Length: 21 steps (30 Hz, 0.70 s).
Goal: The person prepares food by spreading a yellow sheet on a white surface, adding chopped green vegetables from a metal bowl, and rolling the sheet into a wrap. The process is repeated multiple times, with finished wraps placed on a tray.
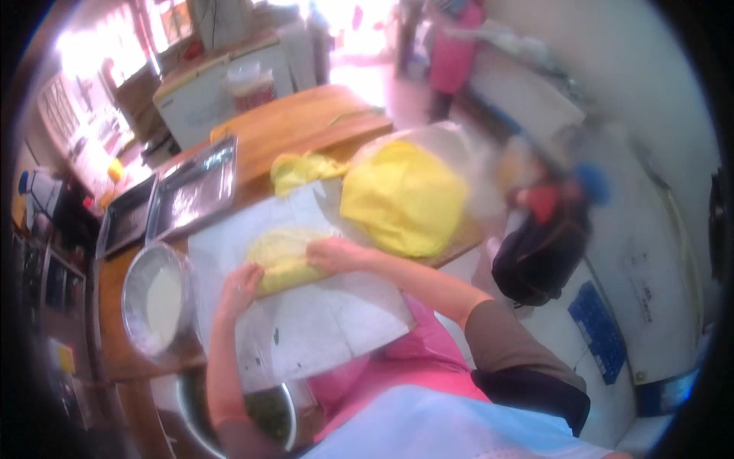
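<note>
A flat, pale yellow-green piece of dough (285, 248) lies on a white board (321, 333) before me. Its near edge looks folded over into a thicker band. My left hand (242, 285) pinches the left end of that edge. Farther right, my right hand (337, 255) grips the same edge with its fingers curled in. The dough under the fingers is hidden. Left of the board stands a round metal bowl (131, 304) with a white substance (163, 307) inside. Beyond the right hand, a yellow cloth (404, 198) covers something bulky.
Two shallow metal trays (195, 189) (127, 215) sit on the wooden table (309, 109) at the far left. A crumpled yellow cloth (304, 172) lies behind the board. A blurred person (542, 252) is close on the right; another in a pink apron (456, 51) stands farther back.
</note>
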Each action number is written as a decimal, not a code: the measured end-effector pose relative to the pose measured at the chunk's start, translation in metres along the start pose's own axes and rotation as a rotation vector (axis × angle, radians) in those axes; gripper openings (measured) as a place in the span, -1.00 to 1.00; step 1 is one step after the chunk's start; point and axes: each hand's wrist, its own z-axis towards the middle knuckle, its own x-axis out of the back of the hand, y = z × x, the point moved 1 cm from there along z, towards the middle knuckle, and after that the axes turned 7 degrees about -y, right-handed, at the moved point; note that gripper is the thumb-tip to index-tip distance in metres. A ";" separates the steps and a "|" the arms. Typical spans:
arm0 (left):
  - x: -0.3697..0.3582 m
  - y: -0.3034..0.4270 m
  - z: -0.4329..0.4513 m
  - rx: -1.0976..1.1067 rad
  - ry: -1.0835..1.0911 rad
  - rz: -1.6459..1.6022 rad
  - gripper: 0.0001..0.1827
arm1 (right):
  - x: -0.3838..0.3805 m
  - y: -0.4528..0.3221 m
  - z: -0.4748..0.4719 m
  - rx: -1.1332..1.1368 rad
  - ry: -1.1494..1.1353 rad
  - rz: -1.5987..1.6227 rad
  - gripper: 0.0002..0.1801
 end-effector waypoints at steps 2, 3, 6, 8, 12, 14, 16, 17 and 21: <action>0.000 0.006 0.002 -0.069 0.072 0.053 -0.82 | 0.007 -0.005 -0.005 -0.179 -0.078 0.064 -0.68; 0.000 0.009 0.002 -0.129 0.125 0.088 -0.85 | 0.010 -0.007 -0.006 -0.224 -0.111 0.112 -0.72; -0.004 0.016 -0.003 -0.206 0.251 0.134 -0.90 | 0.016 -0.016 -0.012 -0.191 -0.110 0.080 -0.72; -0.008 0.020 -0.006 -0.216 0.303 0.159 -0.93 | 0.017 -0.017 -0.013 -0.169 -0.078 0.070 -0.72; -0.014 0.026 -0.011 -0.133 0.301 0.023 -0.88 | 0.013 -0.018 -0.015 -0.076 0.075 0.079 -0.69; -0.016 0.028 -0.013 -0.084 0.242 -0.168 -0.81 | 0.012 -0.016 -0.015 -0.109 0.041 0.102 -0.70; -0.015 0.030 -0.015 -0.037 0.152 -0.364 -0.72 | 0.014 -0.015 -0.014 -0.154 -0.012 0.117 -0.71; -0.014 0.032 -0.017 -0.149 0.143 -0.258 -0.68 | 0.015 -0.014 -0.013 -0.182 -0.052 0.120 -0.72; -0.011 0.032 -0.018 -0.262 0.059 -0.039 -0.58 | 0.018 -0.018 -0.013 -0.244 -0.104 0.161 -0.75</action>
